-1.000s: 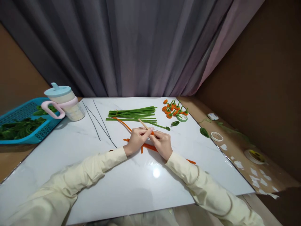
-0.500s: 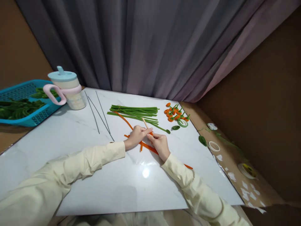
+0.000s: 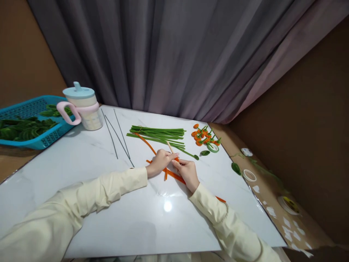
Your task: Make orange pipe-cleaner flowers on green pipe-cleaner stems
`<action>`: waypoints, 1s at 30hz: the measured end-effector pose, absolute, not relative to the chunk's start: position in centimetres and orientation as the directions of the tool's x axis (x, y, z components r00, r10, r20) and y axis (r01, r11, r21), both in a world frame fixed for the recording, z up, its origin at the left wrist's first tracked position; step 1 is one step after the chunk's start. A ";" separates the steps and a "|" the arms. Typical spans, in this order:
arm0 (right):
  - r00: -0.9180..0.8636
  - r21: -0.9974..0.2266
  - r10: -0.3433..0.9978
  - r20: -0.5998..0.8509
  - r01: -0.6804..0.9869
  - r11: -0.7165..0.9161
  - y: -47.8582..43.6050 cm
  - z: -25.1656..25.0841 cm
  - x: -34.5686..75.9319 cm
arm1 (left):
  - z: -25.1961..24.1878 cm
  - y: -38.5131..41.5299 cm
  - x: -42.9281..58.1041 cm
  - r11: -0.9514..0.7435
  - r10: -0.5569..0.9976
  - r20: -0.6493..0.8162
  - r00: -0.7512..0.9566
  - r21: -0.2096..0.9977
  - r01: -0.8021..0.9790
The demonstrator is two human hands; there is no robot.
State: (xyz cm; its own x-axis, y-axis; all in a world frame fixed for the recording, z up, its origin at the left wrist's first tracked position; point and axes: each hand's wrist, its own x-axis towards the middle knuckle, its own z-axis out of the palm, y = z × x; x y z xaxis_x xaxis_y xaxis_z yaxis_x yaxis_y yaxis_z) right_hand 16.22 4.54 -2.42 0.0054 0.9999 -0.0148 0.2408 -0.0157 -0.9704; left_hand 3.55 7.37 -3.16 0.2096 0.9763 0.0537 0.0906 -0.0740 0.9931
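My left hand (image 3: 159,162) and my right hand (image 3: 187,172) meet over the middle of a white marble-look board (image 3: 109,203). Together they pinch a thin wooden stick (image 3: 170,146) that points away from me, with an orange pipe cleaner (image 3: 147,144) at the fingertips. More orange pipe cleaners (image 3: 178,177) lie under and beside my hands. Just beyond the hands is a bundle of green pipe cleaners (image 3: 158,133). Both hands have their fingers closed.
Small orange-and-green pieces (image 3: 203,134) and a green tape ring (image 3: 213,147) lie at the board's far right. Thin dark wires (image 3: 117,136) lie left of the bundle. A lidded cup (image 3: 81,107) and a blue basket (image 3: 29,125) of green leaves stand far left. Tape rolls (image 3: 249,175) sit right.
The camera view has shifted and tilted a little. My hands stay together on the stick and the orange pipe cleaner, with only small finger movement.
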 end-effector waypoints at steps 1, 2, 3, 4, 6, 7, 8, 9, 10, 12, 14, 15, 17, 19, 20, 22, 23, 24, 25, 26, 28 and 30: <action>0.004 -0.970 1.000 -0.016 0.242 -0.017 4.6 -2.4 16.2 | -3.2 7.4 3.5 -0.069 0.977 0.050 0.208 0.994 0.088; 0.002 -0.970 1.000 -0.018 0.243 -0.018 4.6 -2.4 16.2 | -3.2 7.4 3.5 -0.066 0.977 0.047 0.206 0.994 0.085; -0.002 -0.970 1.000 -0.018 0.242 -0.017 4.5 -2.4 16.2 | -3.2 7.4 3.5 -0.063 0.978 0.045 0.206 0.995 0.082; -0.005 -0.970 1.000 -0.018 0.241 -0.017 4.5 -2.4 16.2 | -3.1 7.4 3.5 -0.062 0.978 0.045 0.206 0.995 0.081; -0.010 -0.972 1.000 -0.015 0.235 -0.013 4.5 -2.3 16.2 | -3.0 7.3 3.5 -0.065 0.977 0.048 0.209 0.995 0.079; -0.010 -0.973 1.000 -0.012 0.230 -0.010 4.5 -2.3 16.2 | -2.9 7.3 3.5 -0.069 0.976 0.051 0.213 0.995 0.078; -0.010 -0.974 1.000 -0.009 0.224 -0.007 4.5 -2.3 16.2 | -2.7 7.2 3.5 -0.074 0.974 0.056 0.219 0.994 0.077; -0.010 -0.976 1.000 -0.006 0.219 -0.003 4.5 -2.2 16.2 | -2.5 7.2 3.5 -0.081 0.972 0.062 0.227 0.994 0.074; -0.010 -0.977 1.000 -0.002 0.215 0.001 4.5 -2.2 16.2 | -2.4 7.1 3.5 -0.088 0.969 0.069 0.235 0.994 0.071; -0.012 -0.977 1.000 0.007 0.211 0.009 4.5 -2.1 16.2 | -2.0 6.9 3.6 -0.103 0.965 0.085 0.249 0.993 0.062; -0.011 -0.977 1.000 0.012 0.212 0.014 4.5 -2.0 16.3 | -1.7 6.8 3.8 -0.113 0.964 0.097 0.248 0.992 0.053; -0.010 -0.977 1.000 0.013 0.211 0.015 4.5 -2.0 16.3 | -1.6 6.8 3.8 -0.116 0.965 0.101 0.244 0.992 0.050; -0.006 -0.979 1.000 0.011 0.204 0.012 4.6 -2.0 16.4 | -1.5 6.8 3.9 -0.121 0.965 0.106 0.241 0.992 0.048; -0.003 -0.983 1.000 0.006 0.186 0.007 4.6 -2.0 16.4 | -1.5 6.8 4.0 -0.125 0.963 0.109 0.245 0.991 0.050; -0.001 -0.985 1.000 0.003 0.174 0.003 4.7 -2.1 16.4 | -1.5 6.8 4.0 -0.126 0.963 0.109 0.247 0.990 0.054; 0.004 -0.989 1.000 -0.006 0.148 -0.007 4.7 -2.1 16.5 | -1.6 6.8 4.1 -0.128 0.962 0.108 0.251 0.989 0.067; 0.006 -0.991 1.000 -0.012 0.136 -0.013 4.8 -2.2 16.5 | -1.6 6.8 4.1 -0.130 0.962 0.107 0.253 0.989 0.074; 0.008 -0.992 1.000 -0.018 0.127 -0.019 4.8 -2.2 16.6 | -1.7 6.8 4.1 -0.131 0.961 0.107 0.255 0.988 0.081; 0.008 -0.992 1.000 -0.022 0.120 -0.023 4.8 -2.3 16.6 | -1.8 6.9 4.1 -0.134 0.961 0.108 0.256 0.987 0.087; 0.008 -0.993 1.000 -0.025 0.116 -0.026 4.8 -2.3 16.7 | -1.8 6.9 4.2 -0.137 0.960 0.110 0.256 0.986 0.090; 0.004 -0.993 1.000 -0.026 0.115 -0.026 4.9 -2.4 16.8 | -1.9 6.9 4.2 -0.143 0.961 0.116 0.253 0.986 0.091; 0.001 -0.992 1.000 -0.021 0.123 -0.021 4.9 -2.4 16.9 | -2.0 7.0 4.3 -0.146 0.960 0.120 0.252 0.985 0.087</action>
